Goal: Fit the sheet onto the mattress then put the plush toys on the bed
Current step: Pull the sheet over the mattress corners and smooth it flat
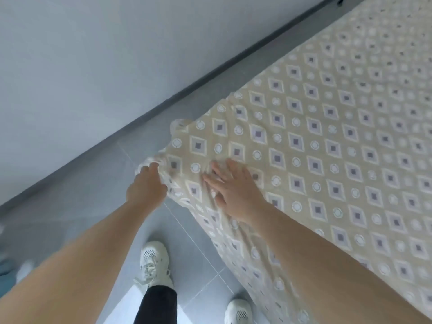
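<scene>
A beige sheet (327,127) printed with purple diamonds and white circles covers the mattress from the centre to the upper right. At the near corner, my left hand (147,185) grips the bunched white hem of the sheet and holds it out past the mattress edge. My right hand (233,190) lies flat on top of the sheet just inside that corner, fingers spread, pressing the cloth down. The sheet's side hangs loosely in folds below my right forearm. The mattress itself is hidden under the cloth. No plush toys are in view.
A white wall (93,54) with a dark grey skirting board (210,78) runs diagonally close to the bed's far side. Grey tiled floor (98,183) lies between them. My white shoes (153,265) stand beside the bed corner. A blurred blue-white object (14,272) sits at the left edge.
</scene>
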The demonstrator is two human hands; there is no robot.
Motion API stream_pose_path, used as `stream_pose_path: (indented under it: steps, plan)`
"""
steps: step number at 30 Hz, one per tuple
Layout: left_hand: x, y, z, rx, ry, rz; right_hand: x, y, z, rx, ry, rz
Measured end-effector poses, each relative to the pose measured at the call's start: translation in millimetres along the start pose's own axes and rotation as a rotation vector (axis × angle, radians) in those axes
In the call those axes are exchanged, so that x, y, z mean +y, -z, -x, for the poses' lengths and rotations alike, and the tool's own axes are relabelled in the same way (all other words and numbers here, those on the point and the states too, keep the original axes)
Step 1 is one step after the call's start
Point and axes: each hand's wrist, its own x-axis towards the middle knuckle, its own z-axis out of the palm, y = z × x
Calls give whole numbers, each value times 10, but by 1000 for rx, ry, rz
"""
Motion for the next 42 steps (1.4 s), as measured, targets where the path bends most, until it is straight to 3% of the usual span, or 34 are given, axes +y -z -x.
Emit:
stream_pose_path:
  steps: [2,6,9,12,16,22,29,37,42]
  plan:
    - [-18,112,-317,72,-29,77,-143,158,-428,52,-3,16]
    - [-66,208,-874,-13,-188,23,-349,404,-1113,118,-21,-54]
    - [-100,353,-1085,32,-369,-335,-354,501,-1407,156,-39,-31]
    - [-456,539,-1132,70,-532,-652,-403,583,-1521,74,-91,-7]
    - [-709,746,-1159,50,-512,-719,-572,686,-1567,21,-74,-29]
    - [-406,950,-1277,-185,-416,-642,-455,883,-1509,-76,-215,-101]
    - [593,1949,-1224,-162,-527,-665,208,1758,-1024,41,-491,-210]
    - [2600,3426,-843,-25,-911,-378,1132,3264,-174,420,-842,-459]
    - [3665,3986,-680,-52,-1096,-388,1468,3891,303,642,-1035,-644]
